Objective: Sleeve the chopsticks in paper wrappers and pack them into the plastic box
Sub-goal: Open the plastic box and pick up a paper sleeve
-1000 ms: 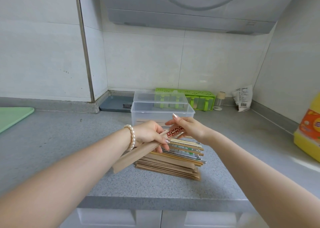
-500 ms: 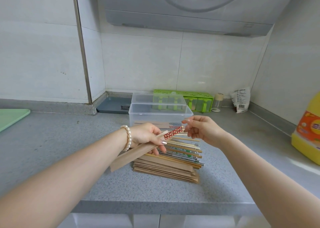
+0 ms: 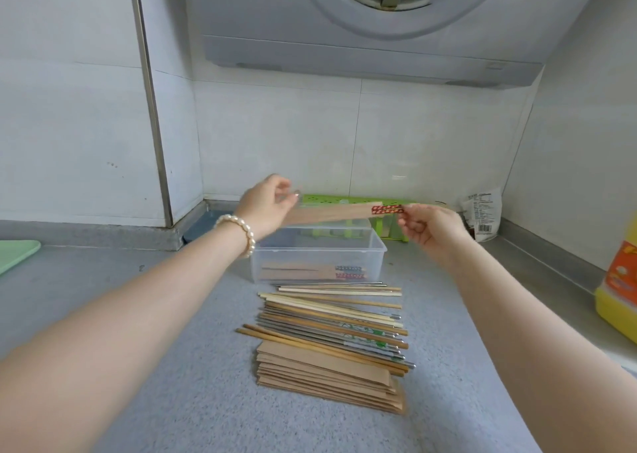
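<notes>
Both hands have risen from the pile and now hold the sleeved chopsticks (image 3: 348, 212) level above the plastic box (image 3: 317, 258). Left hand (image 3: 265, 204) grips the paper end (blurred); right hand (image 3: 425, 225) pinches the red patterned tips. Behind them sit a green rack (image 3: 344, 199), a small bag (image 3: 482, 216) and, at right, a yellow bottle (image 3: 620, 297). Inside the box lie two wrapped pairs (image 3: 312, 272). Loose chopsticks (image 3: 334, 318) and paper wrappers (image 3: 327, 380) lie on the counter (image 3: 172, 314) in front.
</notes>
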A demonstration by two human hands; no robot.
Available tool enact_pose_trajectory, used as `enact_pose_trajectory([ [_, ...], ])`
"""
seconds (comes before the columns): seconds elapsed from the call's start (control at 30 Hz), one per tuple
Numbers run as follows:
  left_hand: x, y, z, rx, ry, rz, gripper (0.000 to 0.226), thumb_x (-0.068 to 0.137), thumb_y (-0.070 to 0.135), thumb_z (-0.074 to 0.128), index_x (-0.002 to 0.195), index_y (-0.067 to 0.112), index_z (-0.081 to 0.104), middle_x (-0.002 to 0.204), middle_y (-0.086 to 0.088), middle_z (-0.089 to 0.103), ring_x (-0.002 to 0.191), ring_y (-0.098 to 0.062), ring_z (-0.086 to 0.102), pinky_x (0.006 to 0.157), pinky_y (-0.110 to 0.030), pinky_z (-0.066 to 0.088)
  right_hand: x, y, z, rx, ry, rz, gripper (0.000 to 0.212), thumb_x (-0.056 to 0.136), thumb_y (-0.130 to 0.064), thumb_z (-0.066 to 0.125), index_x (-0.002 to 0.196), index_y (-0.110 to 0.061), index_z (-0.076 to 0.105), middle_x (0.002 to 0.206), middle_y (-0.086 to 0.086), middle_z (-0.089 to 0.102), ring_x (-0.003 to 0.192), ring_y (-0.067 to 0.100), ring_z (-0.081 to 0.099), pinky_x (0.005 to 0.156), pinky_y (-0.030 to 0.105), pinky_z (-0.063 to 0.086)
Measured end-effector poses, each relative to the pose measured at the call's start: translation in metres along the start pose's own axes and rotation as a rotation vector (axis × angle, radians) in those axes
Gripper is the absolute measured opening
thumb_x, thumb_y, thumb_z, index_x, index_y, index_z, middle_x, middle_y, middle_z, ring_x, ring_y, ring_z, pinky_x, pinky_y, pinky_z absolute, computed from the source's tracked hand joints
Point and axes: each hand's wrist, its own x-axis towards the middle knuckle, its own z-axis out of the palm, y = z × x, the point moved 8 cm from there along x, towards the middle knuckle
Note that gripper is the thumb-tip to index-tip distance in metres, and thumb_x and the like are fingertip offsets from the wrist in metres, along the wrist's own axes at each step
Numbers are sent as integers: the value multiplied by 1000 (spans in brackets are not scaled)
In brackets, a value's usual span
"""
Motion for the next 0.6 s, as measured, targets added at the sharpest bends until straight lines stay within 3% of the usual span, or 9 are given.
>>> enact_pose_trajectory([
  [0.03,5,-12,0,41,-2,-22,34,94,31,49,123,12,53,127,-3,58,115,-20,54,95,-28,40,8,-3,-7,13,64,-7,6,87,2,56,81,2,58,52,5,66,44,10,61,45,18,51],
  [0.1,5,-34,22,187,-150,-51,35,97,31,42,127,15,51,126,-5,58,110,-22,57,93,-33,44,22,1,-14,-7,158,7,8,86,2,59,79,1,57,48,5,64,42,10,61,43,18,50],
  [0.23,-9,-55,67,312,-351,-22,35,98,35,37,127,23,52,103,-2,67,69,-17,59,68,-33,49,36,32,3,-128,198,143,10,84,4,61,75,3,58,42,7,61,37,11,59,40,20,50],
  [0.33,-14,-62,82,317,-367,-17,31,96,37,40,121,26,55,112,4,64,88,-21,65,79,-37,53,40,59,18,-156,173,261,10,83,5,63,75,6,58,46,11,62,37,13,60,40,21,51],
  [0.43,-13,-68,85,291,-358,-33,30,92,36,50,121,28,55,124,8,59,108,-17,59,93,-34,48,43,74,28,-275,134,301,9,83,-1,66,80,6,60,63,14,63,42,14,61,44,22,53],
  [0.53,-10,-71,86,209,-369,-53,33,90,28,57,123,26,55,131,7,55,121,-14,50,103,-32,40,46,76,36,-542,114,252,29,83,-21,70,92,4,58,69,12,63,47,17,61,47,25,53],
  [0.6,-9,-72,86,163,-395,-66,32,89,23,58,121,23,56,132,5,54,124,-15,48,105,-33,38,44,73,41,-712,84,213,49,84,-36,67,111,3,54,80,12,63,53,20,62,58,31,56],
])
